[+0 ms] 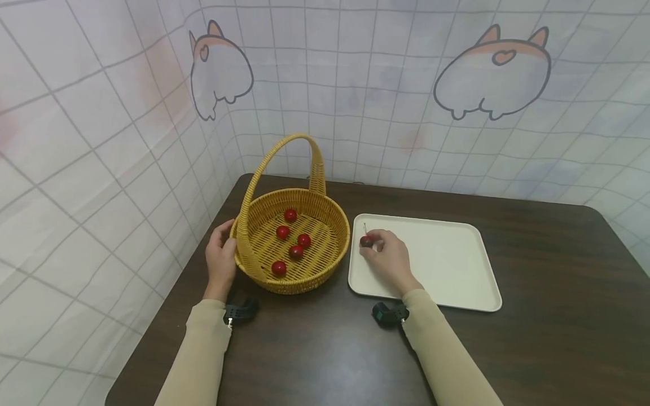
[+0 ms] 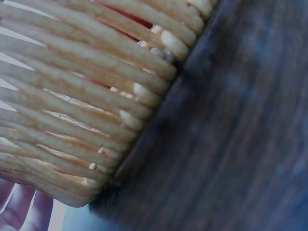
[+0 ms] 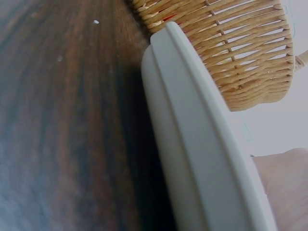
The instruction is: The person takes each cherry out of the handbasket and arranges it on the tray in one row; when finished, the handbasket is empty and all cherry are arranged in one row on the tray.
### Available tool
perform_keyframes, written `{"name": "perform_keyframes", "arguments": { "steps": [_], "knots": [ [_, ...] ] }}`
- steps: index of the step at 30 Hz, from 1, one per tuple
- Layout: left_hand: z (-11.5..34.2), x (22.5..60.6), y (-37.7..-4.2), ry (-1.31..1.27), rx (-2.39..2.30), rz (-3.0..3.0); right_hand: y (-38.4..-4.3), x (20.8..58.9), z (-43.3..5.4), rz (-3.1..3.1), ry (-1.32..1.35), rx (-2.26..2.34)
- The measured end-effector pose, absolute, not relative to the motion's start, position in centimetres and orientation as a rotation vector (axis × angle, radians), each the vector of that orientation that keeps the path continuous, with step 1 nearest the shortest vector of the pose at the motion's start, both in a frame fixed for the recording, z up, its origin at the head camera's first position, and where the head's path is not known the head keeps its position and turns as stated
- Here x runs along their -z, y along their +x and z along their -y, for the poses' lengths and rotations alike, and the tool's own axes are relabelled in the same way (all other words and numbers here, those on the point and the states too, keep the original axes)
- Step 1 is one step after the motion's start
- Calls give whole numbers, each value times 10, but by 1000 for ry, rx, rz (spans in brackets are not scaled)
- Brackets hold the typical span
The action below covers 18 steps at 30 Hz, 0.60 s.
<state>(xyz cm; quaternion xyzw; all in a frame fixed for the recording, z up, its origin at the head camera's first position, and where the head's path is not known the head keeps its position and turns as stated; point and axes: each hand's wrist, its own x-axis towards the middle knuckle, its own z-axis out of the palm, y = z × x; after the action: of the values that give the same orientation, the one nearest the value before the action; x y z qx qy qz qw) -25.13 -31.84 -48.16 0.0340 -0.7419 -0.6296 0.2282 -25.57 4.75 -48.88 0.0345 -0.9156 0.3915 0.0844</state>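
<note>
A yellow wicker basket [image 1: 332, 265] with a tall arched handle holds several red cherries [image 1: 282, 232]. My left hand [image 1: 221, 259] grips the basket's left rim beside the foot of the handle. In the left wrist view, fingers of the left hand [image 2: 24, 209] show at the edge of the woven side [image 2: 96, 91]. Over the left part of a white tray [image 1: 447, 259], my right hand [image 1: 391, 259] pinches a dark red cherry [image 1: 366, 241] with its stem pointing up. In the right wrist view, the tray's edge [image 3: 192, 115] hides most of the right hand [image 3: 286, 185].
Basket and tray stand side by side on a dark wooden table [image 1: 548, 282], a narrow gap between them. A grid-patterned cloth [image 1: 365, 84] with cartoon animals hangs behind and to the left. Each wrist wears a dark band [image 1: 241, 311].
</note>
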Motion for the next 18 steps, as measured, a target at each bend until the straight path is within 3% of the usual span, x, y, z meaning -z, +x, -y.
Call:
{"name": "perform_keyframes", "arguments": {
  "steps": [18],
  "knots": [
    [319, 483, -251, 79, 1725, 2042, -255, 490, -46, 2743, 90, -1151]
  ]
}}
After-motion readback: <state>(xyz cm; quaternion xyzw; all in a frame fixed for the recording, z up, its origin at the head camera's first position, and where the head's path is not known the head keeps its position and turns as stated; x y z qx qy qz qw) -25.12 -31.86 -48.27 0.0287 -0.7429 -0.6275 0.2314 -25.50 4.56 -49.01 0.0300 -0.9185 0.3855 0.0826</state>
